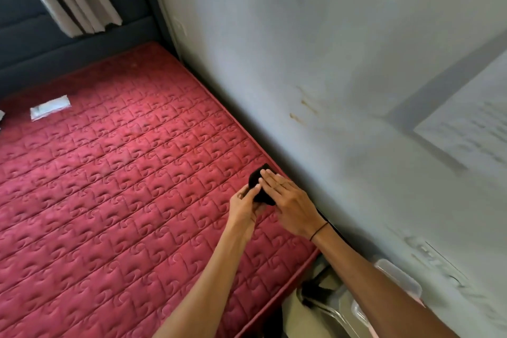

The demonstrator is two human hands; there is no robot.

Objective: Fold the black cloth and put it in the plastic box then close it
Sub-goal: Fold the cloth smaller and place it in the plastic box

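Note:
A small black cloth, folded into a compact bundle, lies on the red quilted mattress near its right edge by the wall. My left hand pinches the cloth's near left edge between thumb and fingers. My right hand lies flat on top of the cloth with fingers stretched out, covering most of it. A clear plastic box sits low at the bottom right beside the bed, partly hidden behind my right forearm; I cannot tell whether its lid is on.
A grey-white wall runs along the mattress's right side. A white plastic packet lies far left on the mattress. A dark padded headboard and a beige curtain stand at the back. Dark items lie on the floor at bottom right.

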